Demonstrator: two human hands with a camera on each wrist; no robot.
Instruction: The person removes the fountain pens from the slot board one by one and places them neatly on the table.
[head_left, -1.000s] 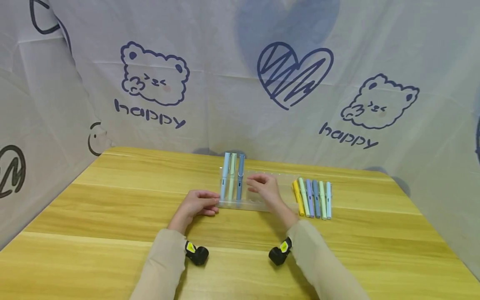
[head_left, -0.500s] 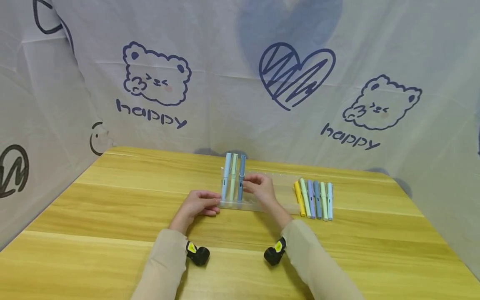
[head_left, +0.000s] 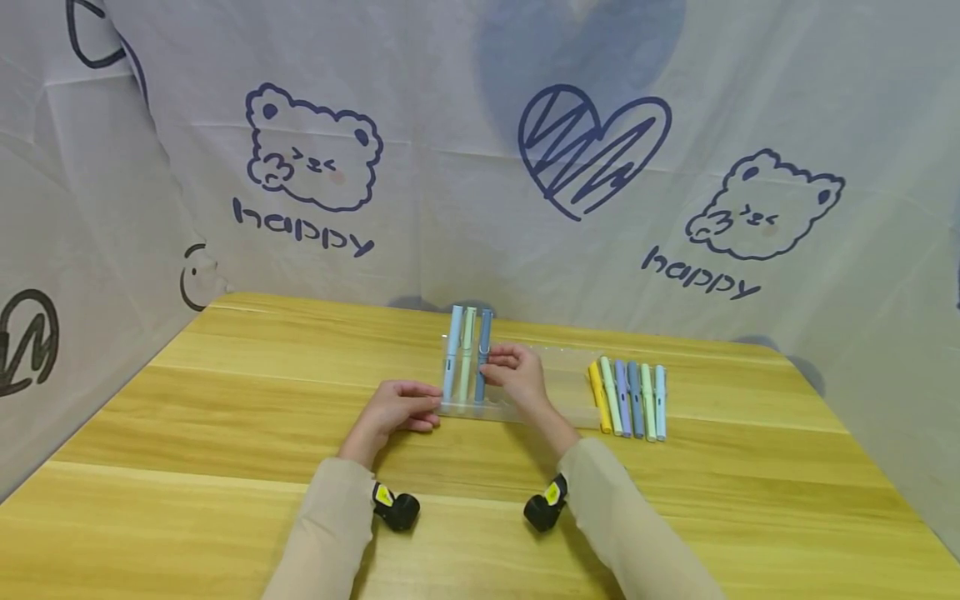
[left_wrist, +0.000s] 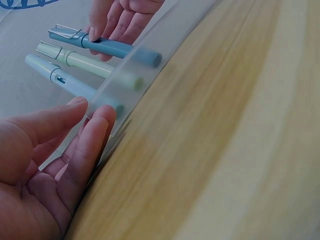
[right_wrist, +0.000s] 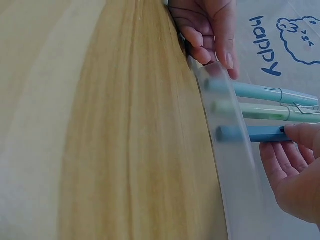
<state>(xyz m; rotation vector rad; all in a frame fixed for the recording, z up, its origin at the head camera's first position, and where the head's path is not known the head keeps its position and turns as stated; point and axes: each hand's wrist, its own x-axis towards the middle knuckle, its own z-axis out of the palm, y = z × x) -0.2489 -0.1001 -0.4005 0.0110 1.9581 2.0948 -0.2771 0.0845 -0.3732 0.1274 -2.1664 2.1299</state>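
Observation:
A clear plastic pen holder (head_left: 558, 379) lies across the middle of the table. Its left end carries a light blue pen (head_left: 453, 337), a pale green pen (head_left: 467, 346) and a dark blue pen (head_left: 485, 329), side by side with clipped caps facing away. My left hand (head_left: 393, 408) pinches the holder's near left corner, thumb on one side and fingers on the other. With thumb and fingers my right hand (head_left: 521, 377) grips the dark blue pen at mid-barrel. In the right wrist view, that pen's lower end shows blurred behind the holder's frosted front lip (right_wrist: 227, 105).
Right of the holder, several pens lie in a row on the wooden table (head_left: 225, 417), among them a yellow pen (head_left: 597, 396) and a purple pen (head_left: 622, 398). A printed cloth (head_left: 442, 192) hangs behind the table's far edge.
My right hand has moved left from beside the dark blue pen and taken hold of it. The left hand stays at the holder's corner.

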